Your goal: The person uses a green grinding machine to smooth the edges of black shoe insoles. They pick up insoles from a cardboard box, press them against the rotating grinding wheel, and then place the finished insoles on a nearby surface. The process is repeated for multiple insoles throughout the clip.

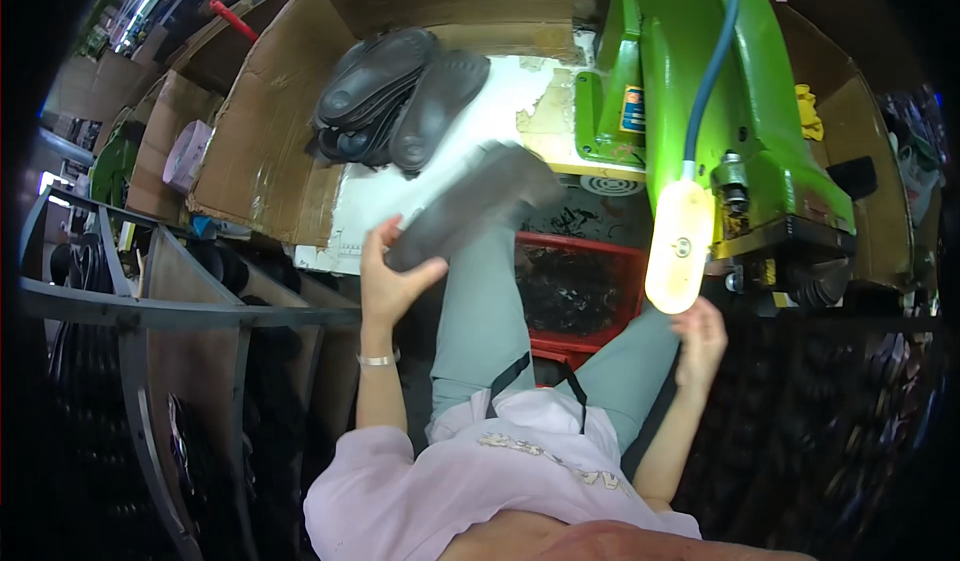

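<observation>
- Presently, the left hand [390,286] is clamped on one blurred dark sole [470,206], above the front edge of the table [395,193].
- Right hand [700,341] is near the yellow oval piece [678,261]; its grip I cannot tell.

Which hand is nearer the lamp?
Right. The right hand is at the lower end of the lamp; the left hand, holding a sole, is well to the lamp's left.

held sole [465,209]: rubber-like, looks matt; blurred, texture unclear
piled soles [370,76]: rubber-like, slight sheen, moulded relief
green machine [680,96]: painted metal look, glossy
box walls [280,126]: cardboard, matt, shiny tape
red tray [636,286]: smooth, plastic-looking
trousers [480,306]: cloth, matt
</observation>
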`<state>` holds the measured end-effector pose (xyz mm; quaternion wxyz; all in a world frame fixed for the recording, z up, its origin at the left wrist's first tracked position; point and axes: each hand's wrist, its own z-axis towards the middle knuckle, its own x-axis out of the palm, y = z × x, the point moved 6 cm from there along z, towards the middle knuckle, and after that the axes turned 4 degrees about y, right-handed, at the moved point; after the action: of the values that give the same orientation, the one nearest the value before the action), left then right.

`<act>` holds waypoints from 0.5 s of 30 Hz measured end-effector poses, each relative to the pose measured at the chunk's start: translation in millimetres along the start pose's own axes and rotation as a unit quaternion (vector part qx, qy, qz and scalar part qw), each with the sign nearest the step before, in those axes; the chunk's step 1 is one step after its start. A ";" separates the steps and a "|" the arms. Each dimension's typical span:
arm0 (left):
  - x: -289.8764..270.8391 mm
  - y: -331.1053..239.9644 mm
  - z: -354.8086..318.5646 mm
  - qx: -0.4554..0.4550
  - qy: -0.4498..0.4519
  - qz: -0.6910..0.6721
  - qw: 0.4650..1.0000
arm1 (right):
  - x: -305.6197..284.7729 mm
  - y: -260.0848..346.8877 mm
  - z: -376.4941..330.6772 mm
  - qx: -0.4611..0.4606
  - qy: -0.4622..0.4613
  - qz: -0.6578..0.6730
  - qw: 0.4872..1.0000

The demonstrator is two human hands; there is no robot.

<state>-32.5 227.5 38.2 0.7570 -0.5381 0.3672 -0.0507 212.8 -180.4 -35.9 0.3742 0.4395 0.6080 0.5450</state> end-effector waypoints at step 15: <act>202.4 -86.7 -80.3 -0.060 0.323 -0.492 0.806 | -8.8 -55.0 -118.9 0.189 0.069 0.165 0.966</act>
<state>92.9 33.6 -1.6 0.4342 -0.6437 0.2795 -0.5647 97.7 -229.4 -75.7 0.1463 0.5575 0.6434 0.5038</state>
